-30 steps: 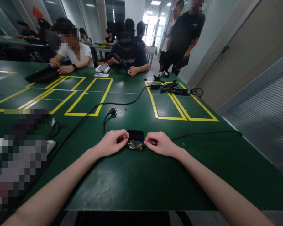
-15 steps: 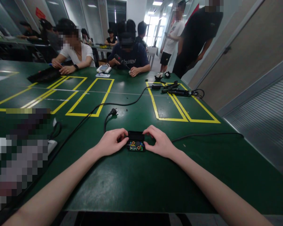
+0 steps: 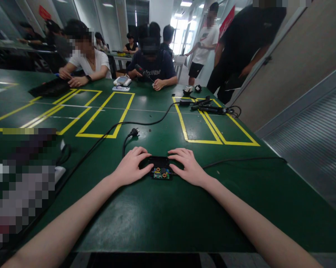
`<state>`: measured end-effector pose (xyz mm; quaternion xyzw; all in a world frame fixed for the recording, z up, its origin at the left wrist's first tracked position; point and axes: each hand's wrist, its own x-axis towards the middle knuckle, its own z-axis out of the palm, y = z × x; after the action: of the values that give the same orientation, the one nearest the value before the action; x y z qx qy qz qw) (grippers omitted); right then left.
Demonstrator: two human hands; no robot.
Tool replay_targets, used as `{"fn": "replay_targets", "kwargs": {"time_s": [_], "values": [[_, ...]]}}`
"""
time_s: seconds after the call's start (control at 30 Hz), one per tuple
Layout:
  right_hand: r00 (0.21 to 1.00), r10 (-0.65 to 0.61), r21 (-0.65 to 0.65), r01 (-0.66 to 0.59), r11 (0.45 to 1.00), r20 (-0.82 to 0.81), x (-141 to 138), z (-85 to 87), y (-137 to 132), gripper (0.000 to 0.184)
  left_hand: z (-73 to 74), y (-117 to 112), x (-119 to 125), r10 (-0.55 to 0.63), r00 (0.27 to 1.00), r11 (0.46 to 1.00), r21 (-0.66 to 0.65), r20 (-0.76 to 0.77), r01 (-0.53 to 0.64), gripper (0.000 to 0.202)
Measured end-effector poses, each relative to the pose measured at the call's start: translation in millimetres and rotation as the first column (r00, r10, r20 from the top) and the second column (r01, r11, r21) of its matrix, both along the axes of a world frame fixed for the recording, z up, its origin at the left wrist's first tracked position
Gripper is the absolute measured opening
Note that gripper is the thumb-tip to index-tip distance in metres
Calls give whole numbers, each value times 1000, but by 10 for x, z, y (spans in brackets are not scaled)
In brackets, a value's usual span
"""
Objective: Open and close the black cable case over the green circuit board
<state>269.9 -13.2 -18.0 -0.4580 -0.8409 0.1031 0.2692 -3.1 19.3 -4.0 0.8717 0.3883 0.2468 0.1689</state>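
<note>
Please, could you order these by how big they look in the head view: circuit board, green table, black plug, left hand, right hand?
1. Green table
2. Left hand and right hand: they look alike, so I do not rank them
3. Circuit board
4. Black plug

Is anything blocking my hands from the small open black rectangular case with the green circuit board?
Nothing visible does. The left hand and right hand flank the small open black rectangular case, right up at its opposite ends. The black plug with metal prongs lies beyond the left hand, not between.
</note>
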Motion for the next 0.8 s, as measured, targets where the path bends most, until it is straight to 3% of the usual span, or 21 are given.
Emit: {"fn": "replay_targets", "kwargs": {"time_s": [0.2,0.4,0.57,0.8], "values": [[964,37,-149,-78,986,-262,-27,39,-42,23,38,-50,39,14,984,970,-242,179,30,27],[846,-105,-357,-105,928,-523,-69,44,-55,27,96,-83,71,73,932,905,-417,356,89,29],[806,-197,-508,-144,849,-558,-42,39,-56,34,96,-45,44,132,912,804,-581,388,130,28],[779,-213,-495,-140,858,-590,-62,25,-56,34,76,-23,53,182,901,758,-640,393,126,27]]}}
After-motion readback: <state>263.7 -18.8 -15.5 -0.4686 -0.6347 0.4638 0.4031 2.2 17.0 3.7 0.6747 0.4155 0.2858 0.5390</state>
